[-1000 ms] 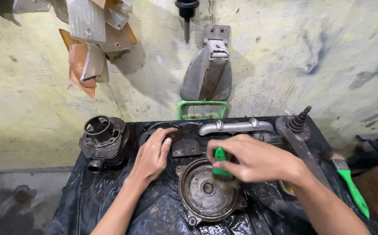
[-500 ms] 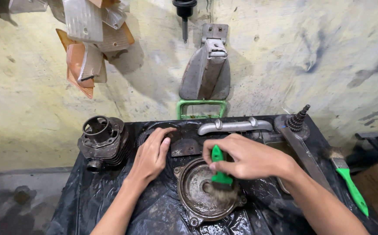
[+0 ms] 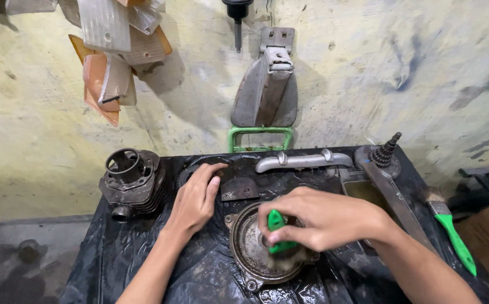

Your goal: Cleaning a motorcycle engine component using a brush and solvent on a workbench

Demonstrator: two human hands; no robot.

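Black plastic sheet (image 3: 143,264) covers my bench; my right hand (image 3: 323,217) grips a green brush (image 3: 278,228) on the round metal cover (image 3: 250,253), left hand (image 3: 196,197) resting flat, fingers spread.

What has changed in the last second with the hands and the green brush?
The right hand kept hold of the green-handled brush and moved it down, from the upper edge of the round metal cover onto its middle. The left hand stayed flat on the dark part behind it; the cylinder did not move.
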